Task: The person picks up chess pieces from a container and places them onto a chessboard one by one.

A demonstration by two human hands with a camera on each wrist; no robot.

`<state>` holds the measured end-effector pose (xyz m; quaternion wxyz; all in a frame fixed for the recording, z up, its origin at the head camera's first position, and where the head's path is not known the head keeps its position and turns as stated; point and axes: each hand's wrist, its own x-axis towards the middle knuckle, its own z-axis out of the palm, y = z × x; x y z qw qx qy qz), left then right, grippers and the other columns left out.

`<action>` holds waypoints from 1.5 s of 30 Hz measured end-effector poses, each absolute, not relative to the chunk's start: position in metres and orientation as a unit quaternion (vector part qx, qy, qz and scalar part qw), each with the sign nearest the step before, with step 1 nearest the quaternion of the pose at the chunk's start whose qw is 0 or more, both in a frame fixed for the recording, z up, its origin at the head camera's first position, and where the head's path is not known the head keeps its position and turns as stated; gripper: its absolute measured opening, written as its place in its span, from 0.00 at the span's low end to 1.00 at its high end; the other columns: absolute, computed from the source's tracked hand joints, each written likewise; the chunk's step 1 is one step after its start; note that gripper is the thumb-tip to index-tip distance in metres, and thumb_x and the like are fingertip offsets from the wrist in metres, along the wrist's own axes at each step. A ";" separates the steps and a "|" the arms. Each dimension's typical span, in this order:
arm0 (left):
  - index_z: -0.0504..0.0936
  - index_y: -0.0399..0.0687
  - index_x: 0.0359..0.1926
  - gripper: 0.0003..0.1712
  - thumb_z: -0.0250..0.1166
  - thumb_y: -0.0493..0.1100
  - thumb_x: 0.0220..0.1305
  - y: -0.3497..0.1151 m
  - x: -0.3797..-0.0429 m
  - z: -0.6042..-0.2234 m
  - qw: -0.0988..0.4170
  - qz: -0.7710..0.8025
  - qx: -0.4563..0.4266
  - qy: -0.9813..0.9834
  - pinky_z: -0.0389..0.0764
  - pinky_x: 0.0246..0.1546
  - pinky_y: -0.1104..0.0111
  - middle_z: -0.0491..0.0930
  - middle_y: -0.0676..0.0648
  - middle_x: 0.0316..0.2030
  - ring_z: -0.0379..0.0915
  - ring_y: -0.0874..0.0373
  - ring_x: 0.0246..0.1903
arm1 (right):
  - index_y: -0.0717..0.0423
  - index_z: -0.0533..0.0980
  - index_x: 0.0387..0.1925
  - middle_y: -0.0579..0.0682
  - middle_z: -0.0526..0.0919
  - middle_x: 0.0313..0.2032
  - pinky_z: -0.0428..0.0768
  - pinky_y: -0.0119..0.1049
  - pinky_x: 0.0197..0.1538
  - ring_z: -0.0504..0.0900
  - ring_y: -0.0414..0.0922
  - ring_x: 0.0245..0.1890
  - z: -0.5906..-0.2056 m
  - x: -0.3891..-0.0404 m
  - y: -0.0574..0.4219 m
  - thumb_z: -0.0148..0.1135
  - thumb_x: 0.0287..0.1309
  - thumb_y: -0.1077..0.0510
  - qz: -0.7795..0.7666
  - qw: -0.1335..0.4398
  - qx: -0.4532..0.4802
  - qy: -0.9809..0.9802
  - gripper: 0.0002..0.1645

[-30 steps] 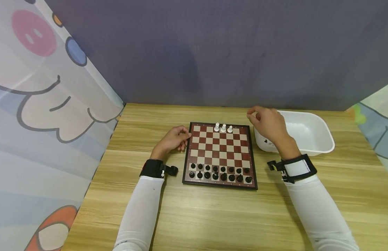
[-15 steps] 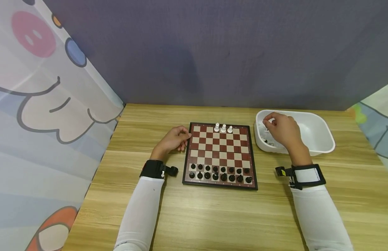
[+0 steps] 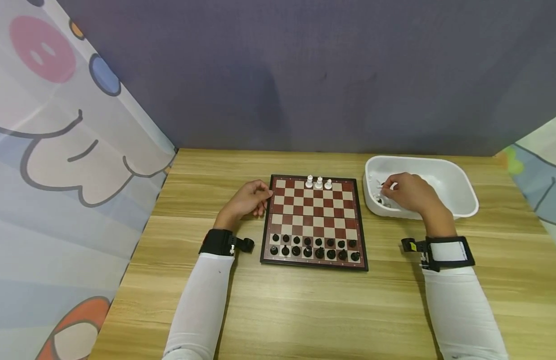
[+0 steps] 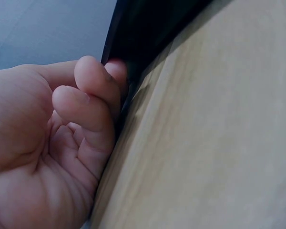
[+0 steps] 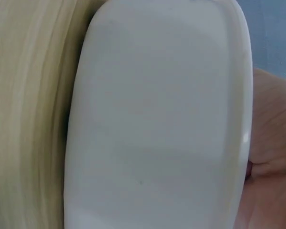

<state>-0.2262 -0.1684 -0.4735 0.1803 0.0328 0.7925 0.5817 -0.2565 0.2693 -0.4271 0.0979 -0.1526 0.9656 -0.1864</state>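
Note:
My left hand (image 3: 248, 201) holds the left edge of a chessboard (image 3: 315, 220), thumb at the rim and the other fingers curled beside it. In the left wrist view those fingers (image 4: 86, 114) meet the board's black side (image 4: 143, 33). My right hand (image 3: 410, 192) reaches down into a white plastic basin (image 3: 462, 200), fingers bent toward the thumb among small white chess pieces (image 3: 376, 184). I cannot tell whether it pinches one. In the right wrist view the basin's wall (image 5: 152, 114) hides the fingertips.
White chess pieces (image 3: 319, 183) stand in the board's far row. Two rows of black chess pieces (image 3: 308, 251) fill its near side. The wooden table (image 3: 305, 315) meets a dark grey panel (image 3: 278, 75) at the back and a printed curtain (image 3: 71, 215) on the left.
My right hand has moved right and down, from above the basin's left rim to inside the basin. The left hand has stayed at the board's edge.

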 end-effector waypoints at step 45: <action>0.74 0.40 0.48 0.09 0.59 0.43 0.77 -0.169 -0.228 -0.472 0.182 0.584 0.035 0.790 0.71 0.14 0.74 0.77 0.47 0.23 0.71 0.60 0.14 | 0.55 0.84 0.40 0.53 0.86 0.34 0.70 0.38 0.27 0.77 0.48 0.29 -0.429 -0.256 0.261 0.62 0.68 0.52 -0.178 0.112 -0.146 0.967 0.12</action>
